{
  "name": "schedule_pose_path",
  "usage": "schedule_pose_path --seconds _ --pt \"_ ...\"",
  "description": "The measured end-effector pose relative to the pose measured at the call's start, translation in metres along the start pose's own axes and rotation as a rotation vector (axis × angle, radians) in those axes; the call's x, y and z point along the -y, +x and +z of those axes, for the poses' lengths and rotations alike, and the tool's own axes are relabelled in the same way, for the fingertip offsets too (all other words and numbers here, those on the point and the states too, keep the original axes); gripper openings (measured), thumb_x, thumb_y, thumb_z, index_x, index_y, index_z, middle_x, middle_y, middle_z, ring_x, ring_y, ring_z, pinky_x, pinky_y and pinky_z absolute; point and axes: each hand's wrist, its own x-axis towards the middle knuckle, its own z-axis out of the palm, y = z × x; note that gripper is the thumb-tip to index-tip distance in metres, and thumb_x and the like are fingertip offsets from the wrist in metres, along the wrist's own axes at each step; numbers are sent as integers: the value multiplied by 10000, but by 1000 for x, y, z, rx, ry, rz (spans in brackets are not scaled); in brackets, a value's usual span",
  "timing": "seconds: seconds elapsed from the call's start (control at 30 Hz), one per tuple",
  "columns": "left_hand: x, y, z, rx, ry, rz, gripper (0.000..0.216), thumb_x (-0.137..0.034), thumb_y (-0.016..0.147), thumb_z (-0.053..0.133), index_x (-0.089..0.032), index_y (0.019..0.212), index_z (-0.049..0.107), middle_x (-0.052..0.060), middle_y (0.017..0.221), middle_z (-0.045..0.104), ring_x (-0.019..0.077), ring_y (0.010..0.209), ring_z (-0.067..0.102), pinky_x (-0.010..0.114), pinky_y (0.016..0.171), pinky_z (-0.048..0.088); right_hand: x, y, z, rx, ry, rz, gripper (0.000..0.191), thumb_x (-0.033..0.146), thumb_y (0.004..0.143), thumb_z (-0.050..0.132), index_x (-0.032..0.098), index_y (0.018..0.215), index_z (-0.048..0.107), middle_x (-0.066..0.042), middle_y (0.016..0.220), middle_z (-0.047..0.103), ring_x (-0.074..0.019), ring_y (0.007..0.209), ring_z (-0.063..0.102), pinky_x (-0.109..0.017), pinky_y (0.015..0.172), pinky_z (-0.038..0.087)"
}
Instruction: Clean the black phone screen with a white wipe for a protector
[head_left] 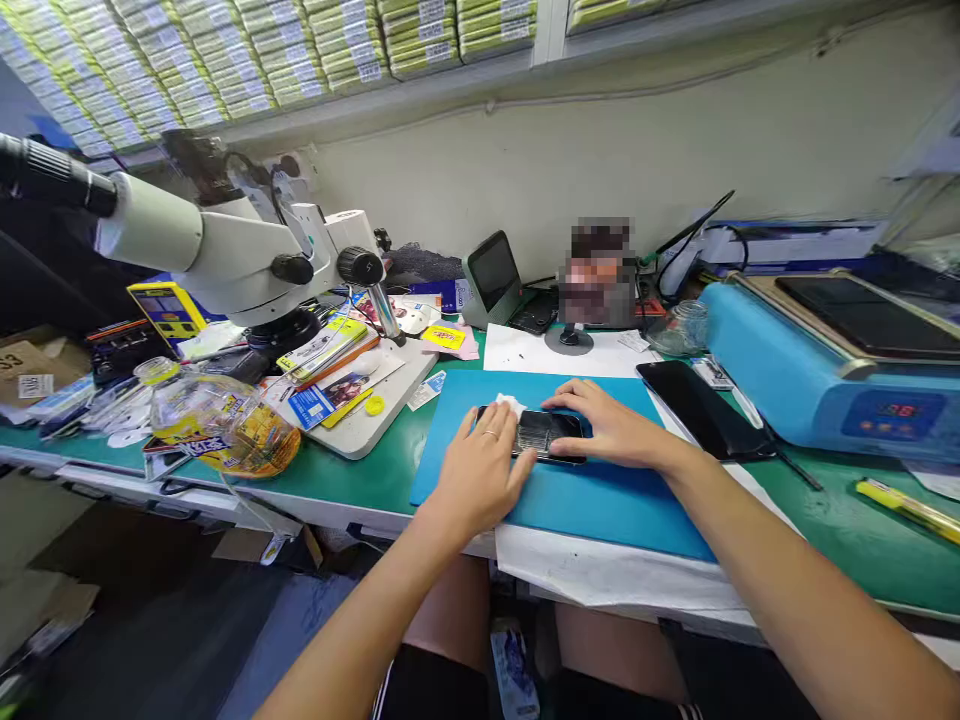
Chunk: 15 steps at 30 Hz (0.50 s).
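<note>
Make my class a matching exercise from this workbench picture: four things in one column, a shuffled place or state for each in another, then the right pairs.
Things
1. small dark rectangular device
2. clear plastic bottle with a printed label
3. white microscope with black knobs
4. light-blue box-shaped machine

Places or states
A. contains orange-yellow liquid
B. shows red digits
C. on the flat blue mat, touched by the left hand and right hand
D. mounted on a silver metal post

Right pairs: 1-C, 2-A, 3-D, 4-B
</note>
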Motion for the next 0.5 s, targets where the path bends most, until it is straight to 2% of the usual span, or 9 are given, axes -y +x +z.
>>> schedule_pose_path --seconds 0.1,0.2,0.37,0.5 --pt "8 -24 0 -2 9 -21 622 -439 1081 281 -48 1555 377 158 1634 334 283 1540 309 517 1269 274 5 -1 1 16 -38 -35 883 773 696 693 207 1366 588 -137 1280 520 -362 1244 493 -522 1062 435" --pt "11 -37 0 -16 0 -24 636 -450 1076 297 -47 1565 354 163 1640 311 285 1544 297 503 1262 292 8 -1 4 12 -62 -67 796 726 734 687 218 1340 599 -123 1219 560 -348 1190 515 -516 1004 469" --pt "9 -18 -2 -5 -41 -46 627 -449 1083 275 -48 1556 370 156 1643 319 270 1550 284 468 1271 270 10 1 7 -40 -74 -96 650 643 761 695 233 1262 639 -108 1135 596 -326 1090 558 -496 919 500" --pt "8 -8 -1 -14 -44 -80 629 -444 1083 283 -37 1555 366 168 1638 333 280 1544 296 456 1269 270 10 1 8 -49 -70 -99 634 643 768 699 221 1239 647 -114 1129 600 -322 1071 570 -489 905 504"
